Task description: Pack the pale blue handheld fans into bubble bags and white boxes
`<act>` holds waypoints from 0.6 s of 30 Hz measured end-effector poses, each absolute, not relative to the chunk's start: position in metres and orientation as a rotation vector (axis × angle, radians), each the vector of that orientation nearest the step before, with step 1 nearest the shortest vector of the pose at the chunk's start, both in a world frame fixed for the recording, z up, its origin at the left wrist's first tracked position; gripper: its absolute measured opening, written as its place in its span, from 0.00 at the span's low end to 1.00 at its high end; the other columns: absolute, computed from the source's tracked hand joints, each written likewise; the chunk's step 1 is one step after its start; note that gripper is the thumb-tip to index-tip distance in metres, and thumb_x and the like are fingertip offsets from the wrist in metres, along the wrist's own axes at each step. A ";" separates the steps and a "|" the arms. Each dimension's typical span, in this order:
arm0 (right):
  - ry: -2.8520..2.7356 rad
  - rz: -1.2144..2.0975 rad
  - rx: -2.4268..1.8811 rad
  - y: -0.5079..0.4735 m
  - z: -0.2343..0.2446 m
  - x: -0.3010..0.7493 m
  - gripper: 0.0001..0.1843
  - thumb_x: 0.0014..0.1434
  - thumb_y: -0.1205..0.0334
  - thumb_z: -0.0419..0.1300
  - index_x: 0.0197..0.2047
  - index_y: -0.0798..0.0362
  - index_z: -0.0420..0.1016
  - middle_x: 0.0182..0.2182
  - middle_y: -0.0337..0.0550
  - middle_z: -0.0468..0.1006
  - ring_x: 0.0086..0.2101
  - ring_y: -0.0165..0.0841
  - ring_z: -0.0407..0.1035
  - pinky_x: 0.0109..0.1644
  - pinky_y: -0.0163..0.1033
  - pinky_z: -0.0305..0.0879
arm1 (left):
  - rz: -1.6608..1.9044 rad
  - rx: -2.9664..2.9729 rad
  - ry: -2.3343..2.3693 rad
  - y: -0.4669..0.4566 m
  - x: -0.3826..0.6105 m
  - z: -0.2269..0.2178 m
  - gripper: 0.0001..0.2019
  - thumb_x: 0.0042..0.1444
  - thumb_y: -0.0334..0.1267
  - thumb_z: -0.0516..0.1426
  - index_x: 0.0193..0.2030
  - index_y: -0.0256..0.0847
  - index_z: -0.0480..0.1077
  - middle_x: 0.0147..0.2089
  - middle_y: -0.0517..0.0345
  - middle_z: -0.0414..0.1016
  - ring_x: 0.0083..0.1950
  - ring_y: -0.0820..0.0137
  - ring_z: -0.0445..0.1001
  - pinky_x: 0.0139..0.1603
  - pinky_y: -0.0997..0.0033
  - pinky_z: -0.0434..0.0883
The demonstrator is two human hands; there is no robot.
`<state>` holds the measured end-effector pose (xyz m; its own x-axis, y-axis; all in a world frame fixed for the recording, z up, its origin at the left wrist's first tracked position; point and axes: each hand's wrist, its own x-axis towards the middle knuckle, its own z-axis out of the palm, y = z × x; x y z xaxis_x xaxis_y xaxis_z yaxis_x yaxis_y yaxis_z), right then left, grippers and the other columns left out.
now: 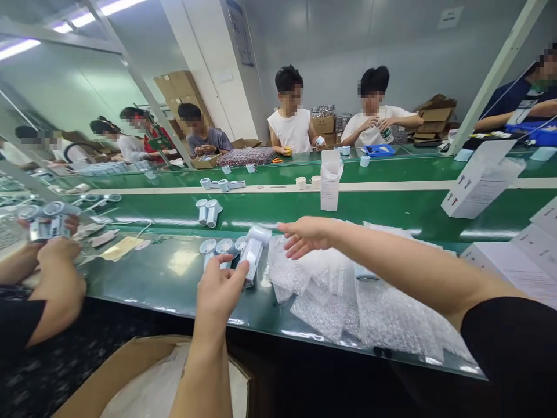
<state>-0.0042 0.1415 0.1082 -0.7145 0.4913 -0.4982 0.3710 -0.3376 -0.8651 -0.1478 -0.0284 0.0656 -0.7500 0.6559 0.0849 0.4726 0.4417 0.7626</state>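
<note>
My left hand (221,285) grips a light-blue handheld device (253,251) with a round head and a boxy handle, tilted above the bench. Held out over the bench, my right hand (304,235) has its fingers stretched and nothing in it. Beneath that arm lies a spread pile of clear bubble-wrap bags (331,296). Several similar light-blue devices (224,246) stand in a row just behind my left hand, partly hidden by it. Farther back, a pair of them (209,212) rests on the green conveyor belt (270,210).
White boxes (478,180) stand at the right, and another open white box (329,188) is near the middle. A co-worker's hands (58,238) hold devices at the left. Below the bench edge is a cardboard carton (143,348). Several people sit across the line.
</note>
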 end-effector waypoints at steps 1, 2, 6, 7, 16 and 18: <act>-1.604 2.364 -1.105 0.128 0.103 -0.012 0.21 0.61 0.48 0.59 0.43 0.60 0.67 0.29 0.48 0.75 0.29 0.37 0.73 0.32 0.43 0.73 | 1.336 0.966 2.378 -0.026 -0.139 0.069 0.24 0.51 0.53 0.57 0.49 0.41 0.62 0.25 0.59 0.75 0.26 0.63 0.76 0.28 0.66 0.71; -1.435 2.436 -1.051 0.119 0.099 -0.019 0.20 0.63 0.49 0.57 0.44 0.60 0.66 0.28 0.46 0.75 0.29 0.36 0.73 0.32 0.42 0.73 | 1.418 0.970 2.267 -0.023 -0.129 0.070 0.23 0.51 0.54 0.57 0.48 0.41 0.62 0.25 0.59 0.75 0.25 0.64 0.75 0.27 0.67 0.71; -1.073 2.328 -0.893 0.113 0.099 -0.017 0.12 0.69 0.59 0.47 0.42 0.57 0.66 0.27 0.42 0.74 0.25 0.28 0.70 0.31 0.33 0.71 | 1.379 1.345 1.865 -0.014 -0.116 0.059 0.20 0.58 0.53 0.52 0.50 0.41 0.63 0.41 0.49 0.79 0.41 0.63 0.78 0.41 0.63 0.74; -1.052 2.317 -0.857 0.115 0.102 -0.007 0.11 0.68 0.60 0.48 0.41 0.58 0.67 0.26 0.42 0.74 0.25 0.28 0.70 0.31 0.32 0.71 | 1.271 1.515 1.850 -0.014 -0.121 0.051 0.20 0.57 0.50 0.53 0.52 0.41 0.63 0.50 0.46 0.77 0.52 0.60 0.75 0.49 0.58 0.73; -0.939 2.673 -0.504 0.059 0.078 0.103 0.22 0.51 0.57 0.69 0.45 0.55 0.68 0.32 0.44 0.76 0.32 0.34 0.74 0.33 0.38 0.75 | 0.624 2.033 2.107 -0.001 -0.142 0.023 0.14 0.59 0.36 0.49 0.40 0.42 0.76 0.43 0.49 0.79 0.46 0.60 0.76 0.48 0.62 0.71; -0.999 2.742 -0.510 0.044 0.063 0.104 0.30 0.45 0.58 0.73 0.48 0.56 0.67 0.34 0.46 0.76 0.31 0.34 0.74 0.31 0.38 0.74 | 0.701 1.917 2.104 0.004 -0.127 0.040 0.11 0.56 0.36 0.51 0.35 0.42 0.76 0.37 0.52 0.79 0.41 0.62 0.76 0.45 0.65 0.71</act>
